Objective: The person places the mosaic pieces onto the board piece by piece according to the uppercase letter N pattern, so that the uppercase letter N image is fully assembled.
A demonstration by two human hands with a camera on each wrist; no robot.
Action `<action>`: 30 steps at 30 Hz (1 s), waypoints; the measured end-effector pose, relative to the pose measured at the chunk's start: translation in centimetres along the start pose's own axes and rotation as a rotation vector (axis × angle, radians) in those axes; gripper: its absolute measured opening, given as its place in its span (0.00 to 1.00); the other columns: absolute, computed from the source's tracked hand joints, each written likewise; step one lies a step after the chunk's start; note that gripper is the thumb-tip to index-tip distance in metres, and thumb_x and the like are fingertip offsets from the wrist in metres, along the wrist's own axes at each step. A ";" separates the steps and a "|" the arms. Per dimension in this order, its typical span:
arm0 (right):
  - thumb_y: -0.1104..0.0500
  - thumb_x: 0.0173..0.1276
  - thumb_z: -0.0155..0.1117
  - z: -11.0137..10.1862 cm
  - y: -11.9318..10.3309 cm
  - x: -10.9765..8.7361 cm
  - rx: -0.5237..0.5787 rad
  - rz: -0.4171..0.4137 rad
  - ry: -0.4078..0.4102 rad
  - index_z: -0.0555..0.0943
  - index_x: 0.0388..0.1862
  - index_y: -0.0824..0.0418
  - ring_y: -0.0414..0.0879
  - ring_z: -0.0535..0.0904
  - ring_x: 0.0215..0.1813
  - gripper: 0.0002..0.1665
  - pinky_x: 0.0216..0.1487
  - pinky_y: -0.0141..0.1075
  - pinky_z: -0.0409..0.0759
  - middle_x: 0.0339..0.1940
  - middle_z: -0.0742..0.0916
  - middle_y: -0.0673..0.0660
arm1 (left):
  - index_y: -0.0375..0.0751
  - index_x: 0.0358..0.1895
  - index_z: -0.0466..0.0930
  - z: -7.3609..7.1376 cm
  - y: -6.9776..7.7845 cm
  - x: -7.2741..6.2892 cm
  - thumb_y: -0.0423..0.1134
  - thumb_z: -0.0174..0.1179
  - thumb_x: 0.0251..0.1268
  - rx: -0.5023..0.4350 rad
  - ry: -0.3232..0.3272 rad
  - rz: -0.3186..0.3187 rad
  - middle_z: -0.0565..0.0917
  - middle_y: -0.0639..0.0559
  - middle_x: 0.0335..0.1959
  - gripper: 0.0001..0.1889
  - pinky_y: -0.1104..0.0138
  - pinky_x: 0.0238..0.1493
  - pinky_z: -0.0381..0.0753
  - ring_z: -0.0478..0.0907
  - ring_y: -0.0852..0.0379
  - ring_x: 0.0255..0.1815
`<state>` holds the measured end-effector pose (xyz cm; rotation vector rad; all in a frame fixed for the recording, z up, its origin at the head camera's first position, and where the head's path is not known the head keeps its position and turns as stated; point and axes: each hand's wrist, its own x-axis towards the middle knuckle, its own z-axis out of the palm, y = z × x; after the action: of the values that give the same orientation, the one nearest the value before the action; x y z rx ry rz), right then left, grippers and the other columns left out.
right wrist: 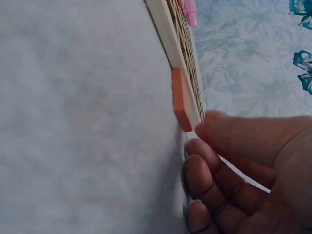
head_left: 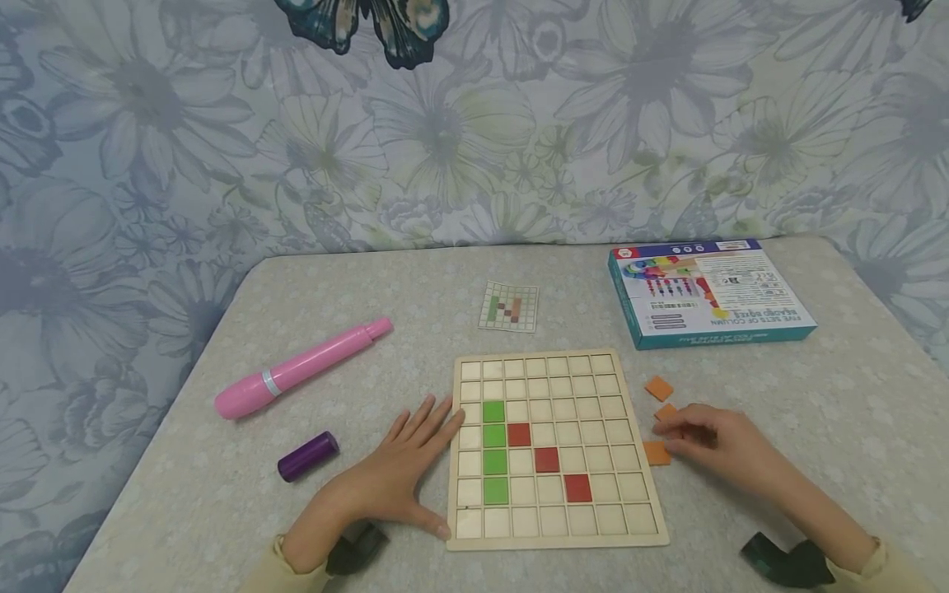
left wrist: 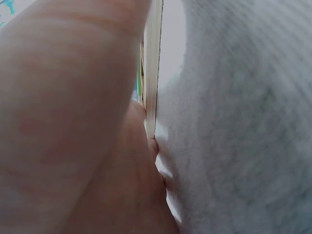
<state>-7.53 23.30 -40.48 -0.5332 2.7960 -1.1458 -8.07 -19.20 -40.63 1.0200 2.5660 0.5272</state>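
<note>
A wooden grid board (head_left: 558,545) lies flat on the table, with several green tiles (head_left: 494,450) in one column and three red tiles (head_left: 546,459) stepping diagonally down to the right. My left hand (head_left: 393,478) rests at the board's left edge, fingers spread and straight, thumb at the lower corner. To the right of the board my right hand (head_left: 722,445) has curled fingers, their tips at an orange tile (head_left: 665,411) that they partly cover; a grip on it is hidden. Another orange tile (right wrist: 181,100) lies against the board's edge, close to the thumb. The third orange tile (head_left: 658,388) lies farther back.
Behind the board lies a small pattern card (head_left: 508,307) with coloured squares. A flat game box (head_left: 712,295) is at the back right. On the left are a pink marker-like tube (head_left: 311,365) and a purple cap (head_left: 308,456). A flowered cloth (head_left: 445,148) hangs behind the table.
</note>
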 end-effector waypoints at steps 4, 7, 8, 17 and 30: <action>0.60 0.57 0.71 0.1 -0.1 -0.6 -0.031 0.057 -0.065 0.84 0.43 0.54 0.38 0.69 0.32 0.14 0.29 0.30 0.70 0.32 0.77 0.45 | 0.42 0.75 0.35 0.0 0.0 0.0 0.73 0.64 0.34 0.001 0.009 0.007 0.33 0.44 0.75 0.68 0.46 0.66 0.31 0.27 0.45 0.72; 0.63 0.54 0.72 0.4 -0.3 -0.7 -0.066 0.057 -0.065 0.84 0.42 0.52 0.39 0.67 0.31 0.16 0.28 0.31 0.67 0.32 0.75 0.46 | 0.42 0.75 0.36 0.1 0.0 0.0 0.73 0.64 0.33 0.002 0.016 0.011 0.34 0.44 0.75 0.68 0.46 0.66 0.32 0.27 0.44 0.72; 0.64 0.53 0.72 0.5 -0.4 -0.7 -0.076 0.052 -0.058 0.83 0.42 0.52 0.39 0.67 0.32 0.16 0.28 0.31 0.67 0.32 0.75 0.46 | 0.42 0.75 0.35 0.1 0.0 0.0 0.73 0.64 0.33 0.002 0.016 0.012 0.34 0.44 0.75 0.68 0.46 0.66 0.32 0.27 0.44 0.72; 0.69 0.52 0.71 0.6 -0.7 -0.8 -0.069 0.053 -0.013 0.78 0.35 0.51 0.38 0.69 0.29 0.16 0.27 0.31 0.68 0.26 0.75 0.45 | 0.42 0.75 0.35 0.0 0.0 0.0 0.73 0.64 0.34 0.005 0.002 0.001 0.33 0.44 0.75 0.68 0.47 0.66 0.31 0.26 0.45 0.72; 0.69 0.59 0.66 1.8 -3.6 1.7 0.188 0.017 0.048 0.81 0.35 0.60 0.40 0.79 0.33 0.06 0.35 0.32 0.79 0.33 0.84 0.49 | 0.41 0.75 0.36 0.0 0.2 0.1 0.73 0.65 0.34 0.007 0.002 0.003 0.33 0.44 0.75 0.68 0.46 0.66 0.31 0.26 0.44 0.72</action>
<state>-7.74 19.15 -39.22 -0.4694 2.6869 -1.4160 -8.02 -19.05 -40.56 1.0260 2.5706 0.5205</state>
